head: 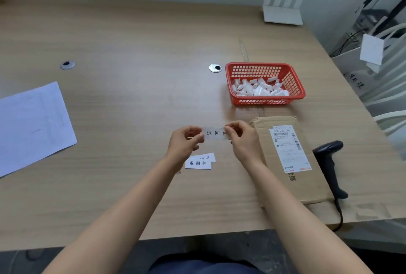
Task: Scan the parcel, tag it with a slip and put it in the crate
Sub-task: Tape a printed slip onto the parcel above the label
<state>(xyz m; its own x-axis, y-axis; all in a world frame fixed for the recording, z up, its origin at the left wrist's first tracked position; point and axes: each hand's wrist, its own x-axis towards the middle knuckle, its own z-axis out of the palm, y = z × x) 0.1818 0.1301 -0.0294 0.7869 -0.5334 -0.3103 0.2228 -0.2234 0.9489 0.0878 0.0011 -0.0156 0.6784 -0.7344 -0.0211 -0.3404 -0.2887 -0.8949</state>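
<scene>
A white slip (215, 133) with black characters is held flat between both hands above the table. My left hand (185, 142) pinches its left end and my right hand (242, 139) pinches its right end. The parcel (292, 177), a flat brown cardboard envelope with a white shipping label (289, 148), lies on the table just right of my right hand. A black handheld scanner (329, 164) lies along the parcel's right edge, its cable running off the table's front edge. Two more slips (198, 161) lie stacked under my hands.
A red plastic basket (294, 80) with several small white pieces stands behind the parcel. White paper sheets (33, 126) lie at the left. Two cable grommets (215, 68) sit mid-table. A white router (283, 14) stands at the back right; white crates and bags (384, 80) are beside the table.
</scene>
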